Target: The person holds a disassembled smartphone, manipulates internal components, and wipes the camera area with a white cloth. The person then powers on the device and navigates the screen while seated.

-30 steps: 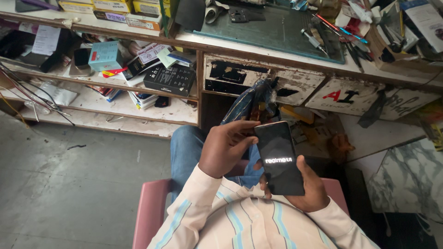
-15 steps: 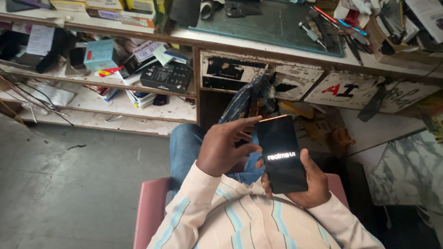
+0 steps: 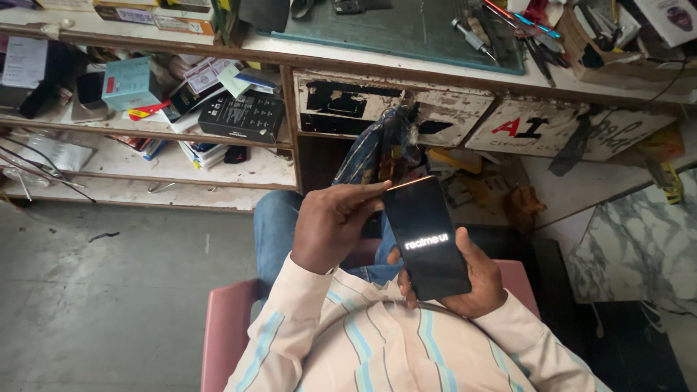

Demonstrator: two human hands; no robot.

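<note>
Since a second ago we have barely shifted the phone (image 3: 427, 238); its screen stays lit. Our right hand (image 3: 465, 279) cradles its lower end from beneath, long axis pointing away, while our left hand (image 3: 330, 225) pinches its upper left edge.

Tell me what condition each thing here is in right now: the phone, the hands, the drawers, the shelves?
Smartphone: powered on, dark screen with a white logo, tilted upright.
Right hand: cradling the phone from below.
Left hand: fingers touching the phone's upper left edge.
Workbench drawers: shut, paint badly chipped.
Shelves: cluttered with boxes and papers.
Green cutting mat: lying flat on the bench.
</note>
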